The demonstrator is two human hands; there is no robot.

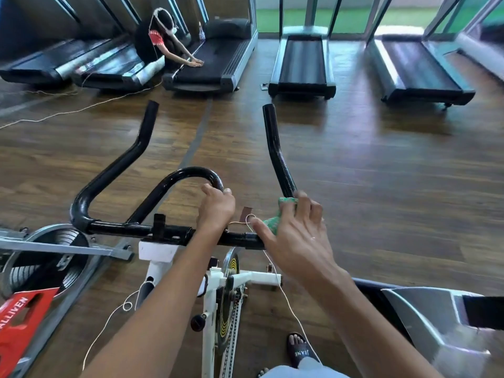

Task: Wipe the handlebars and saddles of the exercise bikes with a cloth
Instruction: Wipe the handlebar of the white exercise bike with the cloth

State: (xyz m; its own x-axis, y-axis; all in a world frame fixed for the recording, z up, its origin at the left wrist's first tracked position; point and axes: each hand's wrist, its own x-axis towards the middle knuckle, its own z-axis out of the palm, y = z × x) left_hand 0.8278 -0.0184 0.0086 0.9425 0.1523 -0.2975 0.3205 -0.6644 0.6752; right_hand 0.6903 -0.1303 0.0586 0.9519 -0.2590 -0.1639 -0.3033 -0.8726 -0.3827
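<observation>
Handlebars point(114, 170) glossy black, on white bike frame point(210, 309). Cloth point(272, 221) at handlebars' right bend green, pale speckled pattern. Below handlebars: yellow-ringed black flywheel point(227, 309), brown wood-grain floor point(381, 165).

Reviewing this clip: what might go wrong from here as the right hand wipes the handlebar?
1. The thin cord loops over the handlebar beside the right hand; the cloth could snag it.
2. The cloth looks held mainly by fingertips, so it may slip off.
3. The cord trails down near the sandalled foot, a possible trip hazard.
</observation>
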